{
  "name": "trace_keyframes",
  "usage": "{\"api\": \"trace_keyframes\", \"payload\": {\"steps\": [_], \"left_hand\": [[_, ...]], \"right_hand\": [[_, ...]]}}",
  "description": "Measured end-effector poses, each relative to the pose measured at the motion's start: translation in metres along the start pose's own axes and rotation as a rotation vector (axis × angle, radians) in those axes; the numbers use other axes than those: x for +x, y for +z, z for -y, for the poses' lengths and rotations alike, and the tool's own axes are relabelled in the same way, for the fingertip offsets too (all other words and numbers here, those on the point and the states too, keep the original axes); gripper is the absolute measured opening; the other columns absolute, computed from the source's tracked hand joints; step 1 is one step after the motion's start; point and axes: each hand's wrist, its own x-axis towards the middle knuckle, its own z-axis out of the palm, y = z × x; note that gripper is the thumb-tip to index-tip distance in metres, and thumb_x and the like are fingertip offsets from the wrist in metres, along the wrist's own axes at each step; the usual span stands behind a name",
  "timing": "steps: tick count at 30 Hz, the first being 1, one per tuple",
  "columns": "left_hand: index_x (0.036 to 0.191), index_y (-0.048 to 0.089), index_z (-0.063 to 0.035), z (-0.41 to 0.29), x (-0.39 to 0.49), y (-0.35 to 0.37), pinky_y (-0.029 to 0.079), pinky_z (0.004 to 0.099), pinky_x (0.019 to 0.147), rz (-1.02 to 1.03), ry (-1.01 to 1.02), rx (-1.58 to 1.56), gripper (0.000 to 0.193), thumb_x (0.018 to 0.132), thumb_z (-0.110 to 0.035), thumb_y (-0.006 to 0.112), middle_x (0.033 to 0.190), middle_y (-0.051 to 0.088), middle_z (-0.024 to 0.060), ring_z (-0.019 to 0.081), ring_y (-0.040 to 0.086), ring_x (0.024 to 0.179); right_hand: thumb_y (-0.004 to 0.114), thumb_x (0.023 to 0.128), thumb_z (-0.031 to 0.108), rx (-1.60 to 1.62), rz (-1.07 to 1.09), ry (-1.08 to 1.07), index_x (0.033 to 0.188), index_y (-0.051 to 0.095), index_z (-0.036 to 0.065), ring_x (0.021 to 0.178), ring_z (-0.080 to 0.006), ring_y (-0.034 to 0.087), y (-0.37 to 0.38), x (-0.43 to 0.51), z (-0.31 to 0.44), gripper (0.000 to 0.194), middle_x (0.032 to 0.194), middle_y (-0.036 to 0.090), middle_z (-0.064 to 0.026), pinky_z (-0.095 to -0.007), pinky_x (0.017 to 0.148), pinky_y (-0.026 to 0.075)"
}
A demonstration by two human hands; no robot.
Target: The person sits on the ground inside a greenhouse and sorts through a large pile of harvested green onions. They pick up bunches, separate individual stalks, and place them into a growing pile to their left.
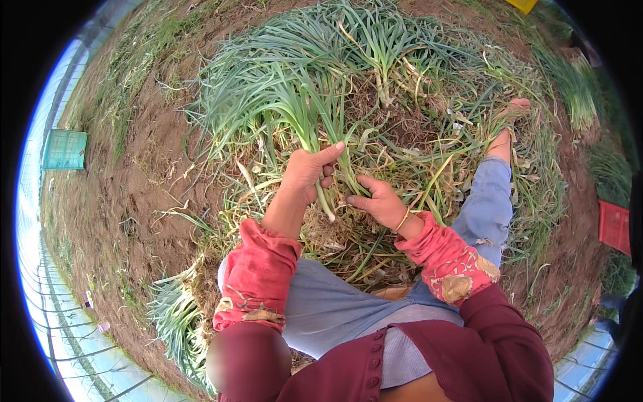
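My left hand is closed around the stem of a leek-like plant. Its flat green leaves fan upward and its pale root end points down below my fist. Between the thumb and fingers of my right hand is a strip of green leaves, bent down beside the stem. The upper part of the strip passes by my left thumb. Beyond my hands lies a large pile of the same plants, with roots towards me. Loose trimmed leaves and roots cover the ground beneath both hands.
A bundle of plants lies at lower left. Brown soil stretches along the left side. A green crate stands far left, a red crate far right. More bunches lie upper right. My bare foot rests among the leaves.
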Motion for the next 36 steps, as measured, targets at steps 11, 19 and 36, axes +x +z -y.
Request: {"api": "trace_keyframes", "payload": {"steps": [11,19,36], "left_hand": [[0.08,0.056,-0.0022,-0.005,-0.007,-0.017,0.036,0.0225,0.037,-0.13,0.202,0.056,0.01,0.078,-0.006,0.065,0.068,0.055,0.0043,0.0121,0.051,0.052],[0.08,0.055,-0.0001,0.001,-0.006,-0.023,0.038,0.0232,0.04,-0.135,0.202,0.034,0.013,0.077,-0.006,0.067,0.065,0.054,0.0048,0.013,0.051,0.051],[0.078,0.059,0.0039,-0.014,-0.007,-0.048,0.039,0.0247,0.04,-0.363,0.302,-0.114,0.011,0.077,-0.004,0.066,0.062,0.057,0.0078,0.0145,0.05,0.047]], "right_hand": [[0.058,0.083,0.018,-0.458,-0.397,-0.106,0.09,0.059,0.0,0.072,-0.0257,0.056,-0.056,-0.002,-0.062,0.019,0.079,0.059,-0.0124,-0.0328,0.067,0.044],[0.063,0.08,0.028,-0.452,-0.293,-0.167,0.093,0.063,0.003,0.08,-0.0257,0.056,-0.048,0.009,-0.04,0.029,0.083,0.06,-0.0124,-0.0335,0.073,0.044],[0.058,0.081,0.013,-0.823,-0.232,-0.351,0.081,0.053,0.0,0.07,-0.0313,0.054,-0.055,0.007,-0.049,0.014,0.072,0.054,-0.0136,-0.0367,0.065,0.043]]}}
